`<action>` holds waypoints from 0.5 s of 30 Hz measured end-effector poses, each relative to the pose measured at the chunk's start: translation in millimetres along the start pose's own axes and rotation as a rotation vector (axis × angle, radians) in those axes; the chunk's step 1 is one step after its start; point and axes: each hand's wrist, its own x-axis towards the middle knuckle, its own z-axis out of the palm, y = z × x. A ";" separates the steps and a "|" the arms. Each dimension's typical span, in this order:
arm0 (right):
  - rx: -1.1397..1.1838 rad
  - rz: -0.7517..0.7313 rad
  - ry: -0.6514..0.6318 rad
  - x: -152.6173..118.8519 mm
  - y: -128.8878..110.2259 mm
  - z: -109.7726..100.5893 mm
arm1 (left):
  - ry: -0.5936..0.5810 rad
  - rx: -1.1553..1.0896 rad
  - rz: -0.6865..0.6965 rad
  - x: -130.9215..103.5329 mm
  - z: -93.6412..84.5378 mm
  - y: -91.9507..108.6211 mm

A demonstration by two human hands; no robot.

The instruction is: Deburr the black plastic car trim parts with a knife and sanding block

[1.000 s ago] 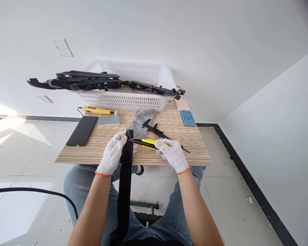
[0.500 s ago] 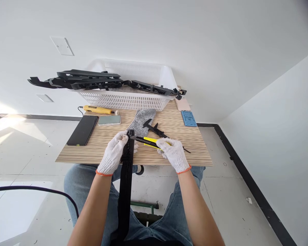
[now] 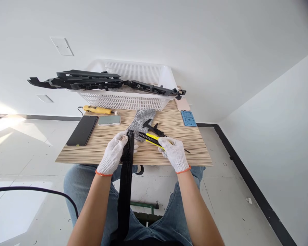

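My left hand (image 3: pixel 114 150), in a white knit glove, grips the upper end of a long black plastic trim piece (image 3: pixel 125 184). The piece runs from the table edge down between my legs. In my gloved right hand (image 3: pixel 173 152) is a yellow and black utility knife (image 3: pixel 151 139). Its blade points left at the top of the plastic piece, close to it; I cannot tell if they touch. Behind the blade lie a grey speckled cloth (image 3: pixel 141 119) and a black caliper (image 3: pixel 154 129), the latter partly hidden by my right hand.
A white basket (image 3: pixel 123 101) with several black plastic parts (image 3: pixel 92 80) stands at the back of the table (image 3: pixel 77 153). A yellow rotary tool (image 3: pixel 97 109), a sharpening stone (image 3: pixel 109 120) and a black phone (image 3: pixel 82 131) lie left. A blue block (image 3: pixel 188 118) lies right.
The knife has shifted slightly right and tilted more, its tip drawing back from the black plastic piece. My left hand and the piece have hardly moved.
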 end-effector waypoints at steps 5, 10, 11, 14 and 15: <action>0.009 0.014 -0.036 -0.2 -2.3 0.3 | 0.011 0.023 -0.008 -1.1 0.4 1.0; 0.013 0.012 -0.013 0.1 -1.5 0.3 | 0.015 0.030 -0.007 -0.3 -0.5 0.1; 0.003 0.013 -0.029 0.3 -0.9 0.3 | 0.016 0.033 -0.012 0.1 -0.8 -0.2; 0.017 -0.006 0.029 0.7 0.9 1.0 | -0.016 0.017 -0.010 0.9 -1.2 -0.9; 0.019 -0.012 0.041 0.9 1.4 1.4 | -0.026 0.009 -0.006 1.0 -1.3 -1.0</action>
